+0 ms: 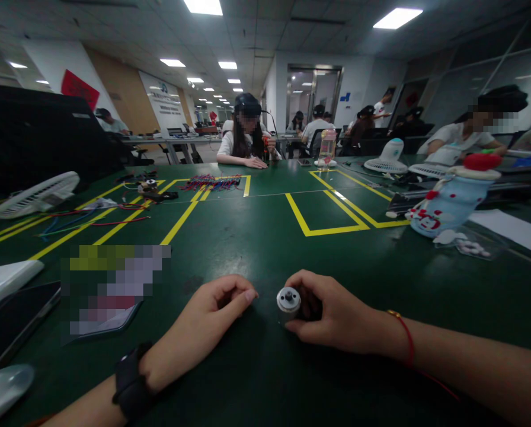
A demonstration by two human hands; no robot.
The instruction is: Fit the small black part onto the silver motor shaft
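Near the front middle of the green table (230,237), my right hand (336,311) grips a small silver cylindrical motor (288,303) from its right side. The motor stands upright, its round end face with a dark centre and small holes turned up. To its left, my left hand (218,308) has its thumb and fingers pinched together, their tips pointing at the motor but apart from it. Anything between those fingertips is too small or hidden to make out.
Yellow tape lines (336,230) mark the table. Bundled red and blue wires (212,182) lie farther back, with loose wires (123,220) at left. A blurred-out flat packet (114,290) lies left, a light-blue bottle (452,201) right. Across the table sits a person (248,130).
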